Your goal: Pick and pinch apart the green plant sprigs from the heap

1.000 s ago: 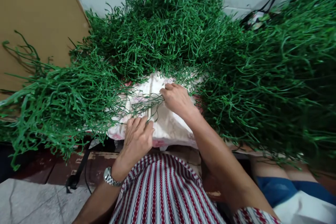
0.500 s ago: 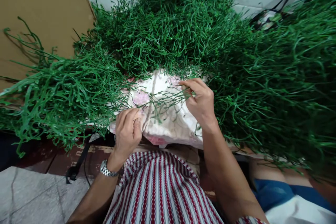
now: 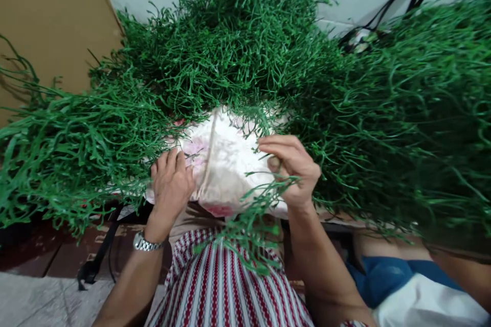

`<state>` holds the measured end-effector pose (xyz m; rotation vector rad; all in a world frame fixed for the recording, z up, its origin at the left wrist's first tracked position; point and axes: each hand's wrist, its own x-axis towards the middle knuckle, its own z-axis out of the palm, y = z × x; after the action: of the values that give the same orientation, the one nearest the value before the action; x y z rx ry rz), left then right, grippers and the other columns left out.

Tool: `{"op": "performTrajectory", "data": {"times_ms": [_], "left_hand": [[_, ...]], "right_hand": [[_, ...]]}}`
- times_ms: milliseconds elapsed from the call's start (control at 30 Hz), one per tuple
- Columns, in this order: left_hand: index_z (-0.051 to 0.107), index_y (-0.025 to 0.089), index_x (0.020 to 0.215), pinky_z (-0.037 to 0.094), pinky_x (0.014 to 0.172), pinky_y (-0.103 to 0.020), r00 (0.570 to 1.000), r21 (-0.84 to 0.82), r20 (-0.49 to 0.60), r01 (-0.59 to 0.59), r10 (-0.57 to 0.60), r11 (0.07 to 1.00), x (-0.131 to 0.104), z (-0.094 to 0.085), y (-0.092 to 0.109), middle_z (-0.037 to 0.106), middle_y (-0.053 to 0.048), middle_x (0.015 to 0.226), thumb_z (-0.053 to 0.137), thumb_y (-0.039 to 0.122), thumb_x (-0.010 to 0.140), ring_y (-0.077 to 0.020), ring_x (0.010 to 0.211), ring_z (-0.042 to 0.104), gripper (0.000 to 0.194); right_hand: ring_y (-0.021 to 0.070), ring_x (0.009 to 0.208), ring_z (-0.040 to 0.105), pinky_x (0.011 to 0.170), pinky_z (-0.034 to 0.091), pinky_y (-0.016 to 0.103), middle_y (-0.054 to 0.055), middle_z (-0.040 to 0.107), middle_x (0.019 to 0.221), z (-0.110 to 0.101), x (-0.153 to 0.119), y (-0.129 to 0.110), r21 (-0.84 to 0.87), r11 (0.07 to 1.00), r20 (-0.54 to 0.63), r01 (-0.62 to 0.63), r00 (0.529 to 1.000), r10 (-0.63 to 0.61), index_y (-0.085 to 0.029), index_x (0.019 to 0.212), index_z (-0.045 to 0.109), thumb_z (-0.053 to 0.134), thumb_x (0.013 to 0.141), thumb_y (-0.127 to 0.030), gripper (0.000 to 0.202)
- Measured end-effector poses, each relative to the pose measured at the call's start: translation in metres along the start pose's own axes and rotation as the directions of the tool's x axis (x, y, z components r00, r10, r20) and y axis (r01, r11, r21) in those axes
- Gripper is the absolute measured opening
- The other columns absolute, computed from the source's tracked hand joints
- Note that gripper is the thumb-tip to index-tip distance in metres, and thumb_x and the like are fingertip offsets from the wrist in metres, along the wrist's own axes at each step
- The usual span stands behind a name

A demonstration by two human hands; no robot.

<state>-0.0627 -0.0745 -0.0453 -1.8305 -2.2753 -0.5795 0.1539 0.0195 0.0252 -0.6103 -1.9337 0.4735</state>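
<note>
The right hand [image 3: 293, 171] pinches a green sprig [image 3: 249, 219] between thumb and curled fingers; the sprig hangs from the hand toward seven o'clock, over the striped red-and-white garment [image 3: 226, 291]. The left hand [image 3: 172, 184], fingers loosely bent and holding nothing, rests flat on the white cloth [image 3: 226, 163], at nine o'clock from the right hand. The cloth lies in the middle, ringed by a heap of green stems [image 3: 245, 51] from eight o'clock round to four. A watch [image 3: 143, 243] sits on the left wrist. Brown cardboard [image 3: 49, 20] stands at ten o'clock.
</note>
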Motion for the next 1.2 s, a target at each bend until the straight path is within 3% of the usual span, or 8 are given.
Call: {"op": "performTrajectory", "data": {"times_ms": [233, 400, 500, 567, 767, 867, 1000, 1200], "left_hand": [[0.066, 0.018, 0.100, 0.039, 0.094, -0.040, 0.988, -0.464, -0.153, -0.079, 0.008, 0.882, 0.000, -0.041, 0.022, 0.067, -0.009, 0.104, 0.051, 0.020, 0.083, -0.0235, 0.102, 0.056, 0.023], [0.063, 0.015, 0.094, 0.045, 0.065, -0.025, 0.925, -0.873, 0.368, 0.378, -0.093, 0.308, 0.024, -0.048, 0.054, 0.064, -0.004, 0.080, 0.060, 0.032, 0.078, -0.0139, 0.070, 0.058, 0.024], [0.062, 0.014, 0.082, 0.041, 0.057, -0.020, 0.860, -0.867, 0.498, 0.495, -0.112, -0.055, 0.029, -0.045, 0.064, 0.059, 0.000, 0.070, 0.072, 0.024, 0.066, -0.0079, 0.059, 0.051, 0.022], [0.062, 0.014, 0.075, 0.041, 0.058, -0.019, 0.840, -0.851, 0.523, 0.504, -0.144, -0.150, 0.026, -0.046, 0.068, 0.059, 0.002, 0.067, 0.074, 0.019, 0.060, -0.0071, 0.059, 0.051, 0.020], [0.063, 0.015, 0.068, 0.036, 0.049, -0.019, 0.843, -0.865, 0.493, 0.501, -0.216, -0.018, 0.008, -0.047, 0.060, 0.054, 0.004, 0.059, 0.072, 0.018, 0.058, -0.0068, 0.052, 0.045, 0.013], [0.064, 0.016, 0.068, 0.033, 0.046, -0.019, 0.896, -0.879, 0.422, 0.441, -0.136, 0.180, 0.000, -0.044, 0.054, 0.052, 0.003, 0.057, 0.067, 0.020, 0.066, -0.0070, 0.049, 0.042, 0.005], [0.063, 0.016, 0.068, 0.038, 0.054, -0.022, 0.954, -0.885, 0.298, 0.265, 0.027, 0.382, -0.010, -0.045, 0.054, 0.055, 0.000, 0.064, 0.060, 0.019, 0.075, -0.0106, 0.060, 0.049, 0.008], [0.064, 0.017, 0.071, 0.044, 0.063, -0.025, 0.950, -0.872, 0.269, 0.171, 0.157, 0.459, -0.020, -0.043, 0.057, 0.059, -0.003, 0.068, 0.057, 0.019, 0.078, -0.0144, 0.068, 0.054, 0.010]], "right_hand": [[0.0194, 0.100, 0.058, 0.089, 0.051, 0.042, 0.011, 0.066, 0.100, 0.005, -0.023, -0.004, -0.087, 0.959, 0.309, 0.270, 0.922, -0.232, -0.015, 0.100, 0.062, 0.041, 0.083, -0.005, 0.029], [0.0206, 0.104, 0.055, 0.088, 0.051, 0.037, 0.012, 0.065, 0.101, 0.017, -0.039, -0.031, -0.105, 0.925, 0.421, 0.365, 0.859, -0.291, -0.011, 0.099, 0.062, 0.047, 0.086, -0.010, 0.019], [0.0212, 0.102, 0.055, 0.089, 0.050, 0.036, 0.011, 0.064, 0.099, 0.023, -0.049, -0.041, -0.127, 0.902, 0.478, 0.412, 0.823, -0.308, -0.010, 0.097, 0.063, 0.046, 0.089, -0.013, 0.019], [0.0199, 0.096, 0.056, 0.085, 0.050, 0.034, 0.008, 0.065, 0.096, 0.027, -0.055, -0.045, -0.137, 0.892, 0.533, 0.431, 0.791, -0.300, -0.011, 0.097, 0.064, 0.043, 0.091, -0.015, 0.021], [0.0173, 0.094, 0.057, 0.072, 0.052, 0.030, 0.006, 0.060, 0.120, 0.011, -0.062, -0.059, 0.005, 0.921, 0.564, 0.390, 0.759, -0.325, -0.017, 0.109, 0.060, 0.038, 0.091, -0.016, 0.029], [0.0165, 0.093, 0.060, 0.067, 0.054, 0.029, 0.008, 0.065, 0.109, -0.009, -0.060, -0.061, 0.130, 0.942, 0.363, 0.308, 0.870, -0.334, -0.017, 0.108, 0.060, 0.041, 0.085, -0.013, 0.030], [0.0157, 0.091, 0.062, 0.074, 0.055, 0.030, 0.008, 0.065, 0.099, -0.028, -0.048, -0.045, 0.055, 0.998, 0.088, 0.010, 0.996, -0.015, -0.019, 0.116, 0.057, 0.050, 0.079, -0.005, 0.040], [0.0259, 0.127, 0.041, 0.105, 0.036, 0.048, 0.012, 0.050, 0.131, -0.031, -0.036, -0.016, -0.034, 0.999, 0.374, -0.001, 0.927, 0.014, -0.018, 0.113, 0.057, 0.053, 0.086, -0.029, 0.030]]}}
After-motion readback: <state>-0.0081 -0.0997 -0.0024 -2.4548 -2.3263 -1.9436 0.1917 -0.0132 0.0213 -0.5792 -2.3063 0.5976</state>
